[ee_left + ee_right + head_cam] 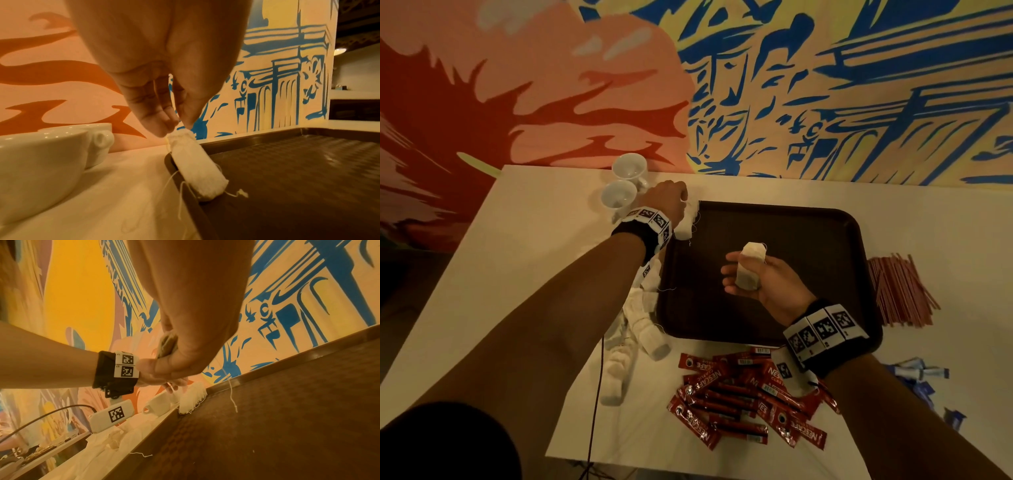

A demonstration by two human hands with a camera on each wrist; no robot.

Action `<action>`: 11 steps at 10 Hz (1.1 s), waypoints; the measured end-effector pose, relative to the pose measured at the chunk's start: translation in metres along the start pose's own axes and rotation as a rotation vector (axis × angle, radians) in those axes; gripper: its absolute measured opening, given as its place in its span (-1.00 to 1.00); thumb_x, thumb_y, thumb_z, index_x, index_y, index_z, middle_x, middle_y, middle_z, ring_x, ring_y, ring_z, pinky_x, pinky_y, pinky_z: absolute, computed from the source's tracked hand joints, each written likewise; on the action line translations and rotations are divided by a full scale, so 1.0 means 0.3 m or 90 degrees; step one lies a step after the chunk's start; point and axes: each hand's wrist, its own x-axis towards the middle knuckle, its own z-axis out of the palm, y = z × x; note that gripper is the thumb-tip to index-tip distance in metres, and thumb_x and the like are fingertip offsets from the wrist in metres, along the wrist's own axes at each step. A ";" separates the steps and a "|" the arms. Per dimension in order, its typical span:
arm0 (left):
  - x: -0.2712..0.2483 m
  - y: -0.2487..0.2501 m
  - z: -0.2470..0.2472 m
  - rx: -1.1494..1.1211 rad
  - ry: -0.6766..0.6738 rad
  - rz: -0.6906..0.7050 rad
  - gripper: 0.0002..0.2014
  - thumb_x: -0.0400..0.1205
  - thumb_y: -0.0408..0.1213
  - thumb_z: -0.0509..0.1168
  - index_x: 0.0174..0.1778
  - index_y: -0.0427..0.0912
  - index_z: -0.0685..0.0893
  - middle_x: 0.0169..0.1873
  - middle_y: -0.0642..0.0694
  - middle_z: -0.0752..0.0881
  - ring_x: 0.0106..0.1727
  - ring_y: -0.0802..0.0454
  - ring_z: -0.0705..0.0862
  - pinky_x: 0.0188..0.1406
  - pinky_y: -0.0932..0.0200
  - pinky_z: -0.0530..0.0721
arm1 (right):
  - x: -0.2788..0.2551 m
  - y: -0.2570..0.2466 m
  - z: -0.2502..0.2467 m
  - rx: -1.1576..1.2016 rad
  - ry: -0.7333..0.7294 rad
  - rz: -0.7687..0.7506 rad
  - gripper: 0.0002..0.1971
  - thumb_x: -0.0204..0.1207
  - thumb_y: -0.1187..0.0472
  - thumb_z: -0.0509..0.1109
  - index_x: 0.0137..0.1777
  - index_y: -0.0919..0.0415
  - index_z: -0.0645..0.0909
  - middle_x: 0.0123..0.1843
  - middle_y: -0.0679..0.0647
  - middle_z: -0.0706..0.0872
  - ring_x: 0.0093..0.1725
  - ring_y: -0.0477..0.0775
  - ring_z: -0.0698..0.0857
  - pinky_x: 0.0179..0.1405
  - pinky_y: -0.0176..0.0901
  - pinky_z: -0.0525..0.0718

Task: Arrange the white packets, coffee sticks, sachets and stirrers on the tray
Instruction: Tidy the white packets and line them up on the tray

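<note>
A painted wall of red flames and blue line-drawing rises behind a pale tabletop point(524, 240) that carries a dark brown tray point(808, 222). Left of the tray's far corner stand two white cups point(625, 181). The left hand point(666, 202), arm stretched forward, points downward and pinches the top of a white packet point(195, 165) between fingertips point(158, 125); the packet leans over the tray's left rim at its far corner. More white packets point(643, 329) lie along the tray's left edge. Over the tray's middle the right hand point(763, 277) is turned palm up, fingers loosely curled round a second packet point(750, 267). Red Nescafe coffee sticks point(743, 401) lie just in front of the tray, red stirrers point(900, 291) right of it, blue sachets point(917, 373) beyond its near right corner.
</note>
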 end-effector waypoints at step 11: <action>-0.382 0.092 -0.172 -0.301 0.079 -0.027 -0.82 0.55 -0.13 0.48 0.05 0.01 0.74 -0.01 0.08 0.75 0.02 0.09 0.71 0.10 0.12 0.66 | -0.201 -0.081 0.079 0.065 -0.078 -0.021 -0.66 0.83 0.30 0.09 0.39 0.37 0.64 0.29 0.37 0.79 0.17 0.25 0.80 0.00 -0.02 0.86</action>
